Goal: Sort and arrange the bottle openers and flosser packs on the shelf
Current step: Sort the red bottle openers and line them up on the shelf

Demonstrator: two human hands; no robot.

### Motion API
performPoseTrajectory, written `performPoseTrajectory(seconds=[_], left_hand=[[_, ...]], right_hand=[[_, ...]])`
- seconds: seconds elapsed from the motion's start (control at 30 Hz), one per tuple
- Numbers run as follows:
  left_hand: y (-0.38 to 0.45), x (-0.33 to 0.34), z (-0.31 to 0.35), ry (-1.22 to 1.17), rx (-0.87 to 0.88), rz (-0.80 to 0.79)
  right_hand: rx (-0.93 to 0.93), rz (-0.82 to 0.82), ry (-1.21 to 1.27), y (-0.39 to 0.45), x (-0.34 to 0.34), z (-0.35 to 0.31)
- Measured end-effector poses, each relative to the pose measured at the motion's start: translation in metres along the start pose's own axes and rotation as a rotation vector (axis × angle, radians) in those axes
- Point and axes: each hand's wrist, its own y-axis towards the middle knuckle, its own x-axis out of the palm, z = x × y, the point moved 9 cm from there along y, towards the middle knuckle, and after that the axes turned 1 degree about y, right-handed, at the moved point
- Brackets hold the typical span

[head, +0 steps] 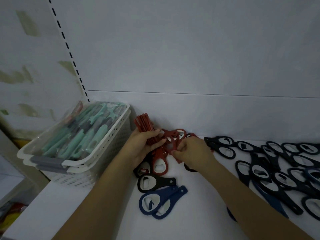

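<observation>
Left hand (145, 146): I see its fingers curled round a red stack (144, 126) of openers, handles fanned upward.
Right hand (192, 151): fingertips pinch a red opener (170, 144) from the loose red pile.
Dark openers (277, 168): flat loops with metal inserts, scattered on the white shelf (72, 208), right.
Flossers (78, 135): mint, bagged in a perforated white basket (110, 135), left.
Writing: none I can read.

There is one view only, from a camera on the person's head, looking forward and down onto the white shelf (110, 219) from close above its front edge. It faces the shelf's back wall (190, 49), which fills the upper half. The white basket (107, 146) sits at the shelf's left; both forearms reach in from the bottom edge.
</observation>
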Motion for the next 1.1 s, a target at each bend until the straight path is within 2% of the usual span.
performPoseTrajectory(seconds=[0.17,0.23,0.33,0.43,0.57,0.67,0.77,0.87,0.93,1.03,1.1], left_hand=[[-0.004,0.006,0.003,-0.031,0.006,-0.045],[-0.007,0.011,0.002,-0.047,-0.026,-0.066],[-0.012,0.017,0.000,-0.047,-0.095,-0.090],[-0.022,0.025,-0.004,0.017,-0.178,-0.141],[-0.046,0.045,-0.021,0.237,-0.325,-0.391],[-0.056,0.054,-0.032,0.321,-0.382,-0.541],[-0.051,0.053,-0.032,0.375,-0.329,-0.494],[-0.045,0.053,-0.030,0.459,-0.207,-0.452],[-0.044,0.059,-0.029,0.554,-0.114,-0.469],[-0.044,0.066,-0.026,0.698,0.015,-0.475],[-0.045,0.071,-0.026,0.699,0.046,-0.492]], right_hand=[[-0.022,0.384,0.180,-0.012,-0.060,-0.004],[-0.068,0.456,0.237,-0.018,-0.077,-0.010],[-0.187,0.408,0.289,-0.016,-0.092,-0.020],[-0.324,0.274,0.304,-0.016,-0.099,-0.029],[-0.344,0.128,0.429,-0.015,-0.083,-0.033],[-0.379,0.132,0.419,-0.015,-0.074,-0.038],[-0.398,0.143,0.324,-0.013,-0.066,-0.037],[-0.341,-0.033,0.579,-0.014,-0.048,-0.040],[-0.358,-0.071,0.591,-0.019,-0.042,-0.050],[-0.409,0.015,0.390,-0.023,-0.042,-0.059],[-0.386,0.099,0.411,-0.021,-0.048,-0.056]])
